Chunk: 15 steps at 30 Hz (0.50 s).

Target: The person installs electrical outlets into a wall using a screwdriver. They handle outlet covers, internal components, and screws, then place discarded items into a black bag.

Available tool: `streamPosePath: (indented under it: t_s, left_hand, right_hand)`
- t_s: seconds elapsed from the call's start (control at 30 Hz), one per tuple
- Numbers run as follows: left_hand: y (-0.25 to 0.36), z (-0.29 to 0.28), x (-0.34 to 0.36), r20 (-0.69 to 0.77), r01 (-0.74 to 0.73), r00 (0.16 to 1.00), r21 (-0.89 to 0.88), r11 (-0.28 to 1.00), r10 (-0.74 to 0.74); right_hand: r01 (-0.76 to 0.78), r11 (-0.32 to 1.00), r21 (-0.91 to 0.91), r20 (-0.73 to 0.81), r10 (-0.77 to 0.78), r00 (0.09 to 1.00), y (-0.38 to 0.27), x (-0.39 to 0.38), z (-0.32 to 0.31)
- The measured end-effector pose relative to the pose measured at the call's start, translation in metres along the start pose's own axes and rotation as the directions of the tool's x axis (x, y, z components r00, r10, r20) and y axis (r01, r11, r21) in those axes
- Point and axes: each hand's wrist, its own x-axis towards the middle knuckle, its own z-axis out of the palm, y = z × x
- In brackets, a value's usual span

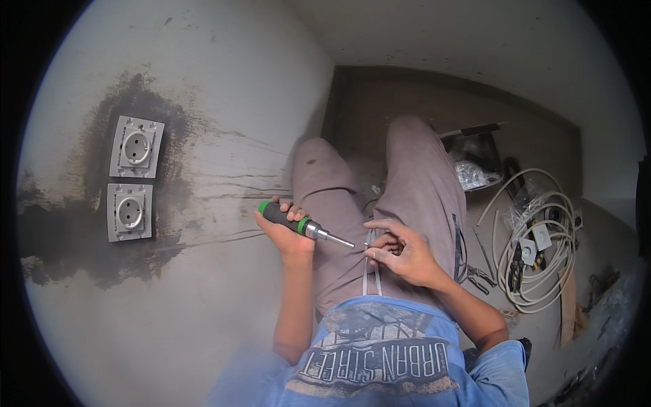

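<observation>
My left hand (285,239) is wrapped round the black and green handle of a screwdriver (331,237), whose metal shaft points right across my lap. Close to the shaft's open end, my right hand (407,256) pinches a small metal piece (367,247) that looks like a screwdriver bit. A short gap separates it from the shaft. On the wall to the left, an upper socket (137,147) and a lower socket (129,213) are set one above the other, their metal mounting frames exposed.
Right of my legs lies a coil of pale cable (500,266), with white socket covers (541,237) and tools within it. Pliers (479,278) rest beside the coil. Farther off stands a dark container (489,152) holding a clear plastic bag. Walls meet in a corner ahead.
</observation>
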Motion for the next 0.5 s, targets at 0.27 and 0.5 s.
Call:
streamPosePath:
  t_s: [0.27,0.5]
  left_hand:
    - [-0.001,0.002,-0.006,0.024,-0.055,0.998,0.112,0.992,0.053]
    - [-0.007,0.006,-0.008,0.039,-0.036,0.999,0.149,0.988,0.031]
  right_hand:
    - [-0.074,0.996,-0.043,0.094,0.078,0.993,-0.01,0.007,0.014]
    - [-0.245,0.964,0.105,0.035,0.243,0.969,0.009,0.007,0.019]
